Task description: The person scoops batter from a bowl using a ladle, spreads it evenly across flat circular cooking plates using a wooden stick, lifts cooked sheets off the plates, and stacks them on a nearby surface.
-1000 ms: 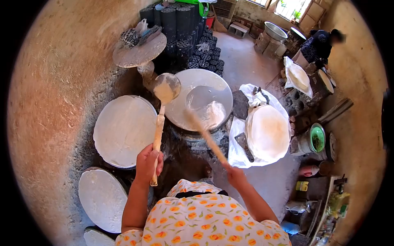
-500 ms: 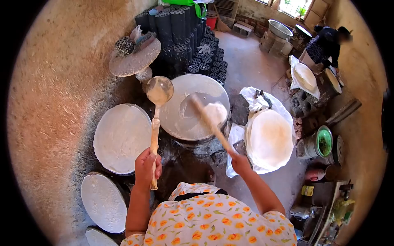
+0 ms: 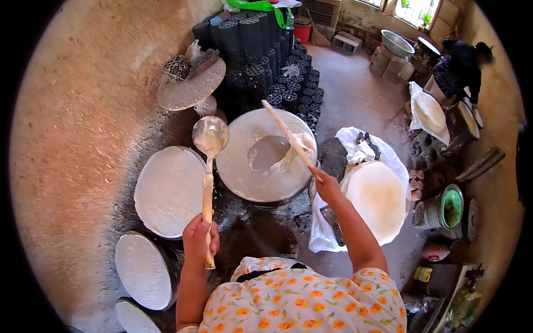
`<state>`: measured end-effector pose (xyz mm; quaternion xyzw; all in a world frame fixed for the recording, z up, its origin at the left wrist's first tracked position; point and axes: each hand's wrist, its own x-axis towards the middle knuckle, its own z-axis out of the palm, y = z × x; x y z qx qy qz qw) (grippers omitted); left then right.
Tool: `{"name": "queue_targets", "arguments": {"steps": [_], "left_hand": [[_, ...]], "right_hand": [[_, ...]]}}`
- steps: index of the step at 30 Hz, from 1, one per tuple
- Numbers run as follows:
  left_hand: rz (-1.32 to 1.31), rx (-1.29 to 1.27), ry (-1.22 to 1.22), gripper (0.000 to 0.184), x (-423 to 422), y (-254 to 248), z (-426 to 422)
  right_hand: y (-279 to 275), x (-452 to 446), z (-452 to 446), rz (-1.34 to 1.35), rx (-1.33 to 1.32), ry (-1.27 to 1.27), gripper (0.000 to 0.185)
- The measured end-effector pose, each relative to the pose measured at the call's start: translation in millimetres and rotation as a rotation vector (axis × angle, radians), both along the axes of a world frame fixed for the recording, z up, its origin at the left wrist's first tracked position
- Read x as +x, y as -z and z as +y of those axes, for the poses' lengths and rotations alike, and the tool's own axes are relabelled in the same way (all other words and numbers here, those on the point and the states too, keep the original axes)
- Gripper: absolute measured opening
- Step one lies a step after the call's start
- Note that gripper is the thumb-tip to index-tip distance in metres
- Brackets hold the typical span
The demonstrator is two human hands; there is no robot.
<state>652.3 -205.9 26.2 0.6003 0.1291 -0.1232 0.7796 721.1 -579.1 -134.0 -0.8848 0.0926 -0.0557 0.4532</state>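
The griddle point(image 3: 239, 175), on the far side of my hands, looks heavy; the ladle point(image 3: 207, 191), left, seems stiff, its handle gripped by my left hand point(image 3: 200, 238), sensibly low; my right hand point(image 3: 326, 185) clasps the probably light stick point(image 3: 284, 129) at its near end; the batter point(image 3: 301, 142), griddle's right, looks soft, slippery.

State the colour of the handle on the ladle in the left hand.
The ladle's handle is yellowish tan, best seen in the head view.
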Motion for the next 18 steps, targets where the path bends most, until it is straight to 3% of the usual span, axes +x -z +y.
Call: {"name": "queue_targets", "arguments": {"steps": [1,5,6,7,9,10,11,13,15,18], "left_hand": [[0.005,0.017,-0.009,0.027,-1.6,-0.3,1.5],[-0.014,0.008,-0.004,0.028,-8.7,4.0,9.6],[-0.012,-0.004,0.009,0.029,-9.1,4.3,9.6],[-0.014,-0.006,0.015,0.029,-6.9,5.4,7.5],[0.025,-0.062,0.046,0.029,-2.3,7.0,2.3],[0.021,-0.063,0.054,0.029,-0.9,6.8,0.4],[0.022,-0.082,0.068,0.029,0.9,6.4,-1.6],[0.018,-0.106,0.090,0.029,3.5,4.1,-1.7],[0.033,-0.082,0.086,0.029,1.5,1.9,1.4],[0.005,-0.081,0.114,0.029,-1.0,9.9,12.8]], "right_hand": [[-13.6,-10.5,2.4,0.118,0.023,-0.004,0.050],[8.8,-45.8,-19.9,0.058,0.114,0.088,0.061],[28.7,-47.5,-20.2,0.014,0.034,0.048,0.066],[12.9,-51.3,-7.0,0.062,0.004,0.041,0.067],[14.5,-53.2,14.3,0.007,-0.053,-0.077,0.066],[10.7,-52.7,19.0,0.186,-0.034,-0.088,0.066],[4.5,-56.2,19.7,0.115,0.012,-0.129,0.065],[4.9,-63.2,10.8,-0.021,0.013,-0.048,0.065],[-7.3,-76.5,0.0,0.102,0.040,0.125,0.065],[27.3,-98.6,13.8,0.135,-0.098,0.057,0.066]]}}
